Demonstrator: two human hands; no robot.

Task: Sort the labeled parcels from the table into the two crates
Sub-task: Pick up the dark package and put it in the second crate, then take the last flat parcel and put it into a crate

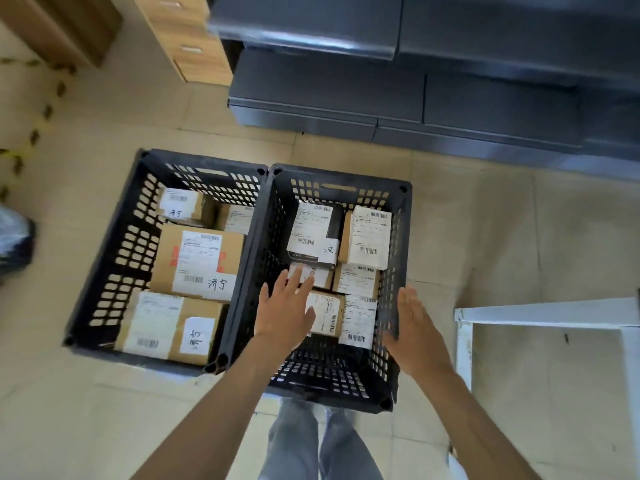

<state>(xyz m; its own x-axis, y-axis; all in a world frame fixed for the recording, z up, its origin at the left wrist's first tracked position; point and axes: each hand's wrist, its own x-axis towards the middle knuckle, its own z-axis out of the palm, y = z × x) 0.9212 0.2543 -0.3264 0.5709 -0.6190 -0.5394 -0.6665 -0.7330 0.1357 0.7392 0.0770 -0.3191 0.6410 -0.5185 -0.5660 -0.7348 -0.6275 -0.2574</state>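
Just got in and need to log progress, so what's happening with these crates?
A person stands over two black crates on the floor, sorting labeled parcels. The left crate holds larger cardboard boxes, the right crate several smaller parcels. Both hands are empty with fingers straight: the left hand is over the right crate's parcels, the right hand beside its right wall. The corner of a white table shows at right.

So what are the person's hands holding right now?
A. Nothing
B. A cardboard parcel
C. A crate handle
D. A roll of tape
A: the left hand and right hand hang open, fingers straight, above the right black plastic crate of labelled parcels.
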